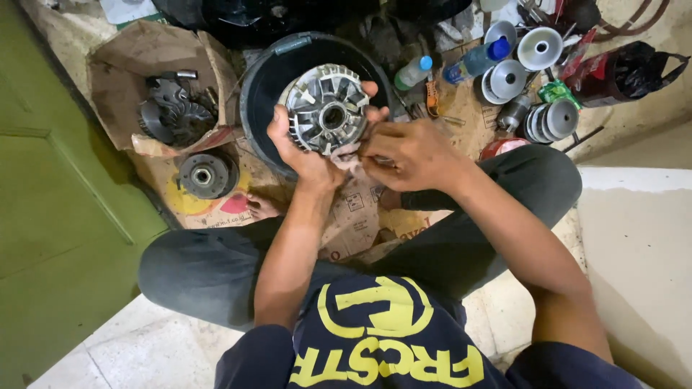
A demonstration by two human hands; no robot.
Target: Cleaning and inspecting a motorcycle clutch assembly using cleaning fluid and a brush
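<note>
A: While the finned metal pulley sits tilted face-up toward the camera, the left hand clamps it from the near-left, fingers wrapped tight round the rim. Looks held that way so the hub bore stays exposed.

B: Where is it relative to the tub?

A: Right over the black tub, far-centre of the scene, above the person's crossed legs. Judging by that, any drips or grit fall into the tub, not the floor.

B: Right hand?

A: Right hand is at the pulley's near-right edge, fingers pinched narrow on what looks like a pale rag. One fingertip hooks over the far rim. Can't tell exactly what the pinch holds beyond the cloth.

B: Anything in the tub?

A: Can't tell, the pulley and hands cover most of it; the visible wall is just dark.

B: Other containers?

A: Open cardboard box far-left, holding a dark finned part and some smaller metal pieces. Just near it, a round clutch-like disc lies flat on cardboard sheet, outside the box.

B: Far right?

A: Two plastic bottles lying down, blue caps. Beyond them several shiny pulley halves, cone faces up, grouped together, well apart from the hands. A black plastic bag at the far-right edge, contents hidden.
</note>
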